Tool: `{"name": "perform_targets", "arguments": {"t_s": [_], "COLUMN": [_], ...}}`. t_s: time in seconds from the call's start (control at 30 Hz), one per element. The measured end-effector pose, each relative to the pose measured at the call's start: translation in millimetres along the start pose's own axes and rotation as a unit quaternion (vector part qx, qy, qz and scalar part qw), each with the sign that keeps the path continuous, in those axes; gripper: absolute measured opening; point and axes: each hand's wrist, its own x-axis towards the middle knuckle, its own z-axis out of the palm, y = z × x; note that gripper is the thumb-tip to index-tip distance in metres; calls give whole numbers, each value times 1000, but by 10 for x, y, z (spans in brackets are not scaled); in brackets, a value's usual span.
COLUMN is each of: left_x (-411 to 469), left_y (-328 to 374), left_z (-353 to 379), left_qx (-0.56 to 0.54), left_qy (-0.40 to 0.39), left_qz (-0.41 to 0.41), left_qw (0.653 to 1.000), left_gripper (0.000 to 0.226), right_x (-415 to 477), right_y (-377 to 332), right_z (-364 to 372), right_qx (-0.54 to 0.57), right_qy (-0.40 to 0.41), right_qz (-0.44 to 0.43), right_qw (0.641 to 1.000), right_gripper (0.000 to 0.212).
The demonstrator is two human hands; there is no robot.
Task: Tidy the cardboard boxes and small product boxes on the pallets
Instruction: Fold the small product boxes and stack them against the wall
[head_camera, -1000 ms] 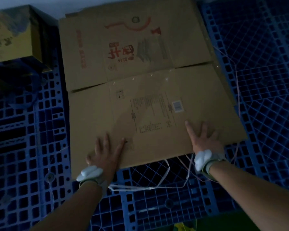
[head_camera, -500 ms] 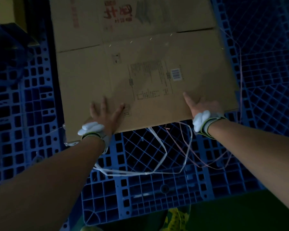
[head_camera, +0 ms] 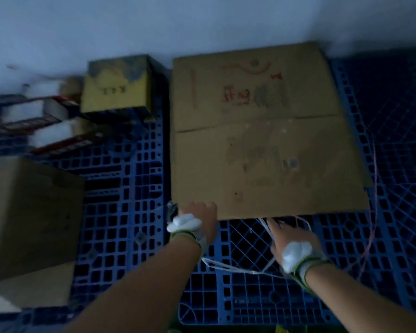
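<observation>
Both hands' fingers hide under the flat carton (head_camera: pixel 262 140), so their grip cannot be told: left hand (head_camera: pixel 199 217), right hand (head_camera: pixel 288 239). It lies on the pallet (head_camera: pixel 130 188), long axis toward the wall (head_camera: pixel 154 27).

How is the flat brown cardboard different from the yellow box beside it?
The flat cardboard lies collapsed on the blue pallet; the yellow box stands assembled, with height. The cardboard is brown with red print and much wider; the box is yellow with a grey top band. Both sit near the wall.
</observation>
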Motion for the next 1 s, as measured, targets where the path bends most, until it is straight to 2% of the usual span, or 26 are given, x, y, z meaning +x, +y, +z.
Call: {"name": "perform_targets", "arguments": {"t_s": [0.07, 0.17, 0.27, 0.37, 0.5, 0.6, 0.73, 0.87, 1.0], "left_x": [-571, -1391, -2178, -2870, -3492, -3799, -4095, -4436, -4733], "left_y": [-204, -411, -619, -893, -1274, -1587, -2151, -2932, -3179], "left_z": [-134, -318, -587, -698, -649, -557, -496, -428, -532], "left_qx": [-44, -46, -57, -123, -207, -231, -271, -290, -290], "left_qy": [2, 6, 17, 40, 35, 27, 7, -44, -32], "left_qz": [-29, -29, -24, -54, -99, -99, -69, -30, -12], "left_qw": [999, 999, 998, 990, 973, 968, 960, 955, 957], "left_gripper": [58, 61, 58, 56, 57, 55, 50, 46, 51], "right_x": [-342, -820, -1386, -1886, -2266, -2503, -2676, -2995, -3103], "right_y": [-259, -570, -857, -1149, -1547, -1867, -2421, -3294, -3747], "right_z": [-265, -832, -1366, -1755, -2019, -2029, -2112, -2264, -2422], "right_qx": [-16, 31, 28, -9, 16, 20, 59, 84, 77], "right_qy": [-13, -74, -68, -84, -130, -22, -19, -10, 26], "right_qz": [-29, -60, -95, -128, -123, -115, -113, -70, -46], "right_qw": [999, 995, 993, 988, 984, 993, 992, 994, 996], "right_gripper": [81, 71, 68, 67, 62, 65, 70, 64, 55]}}
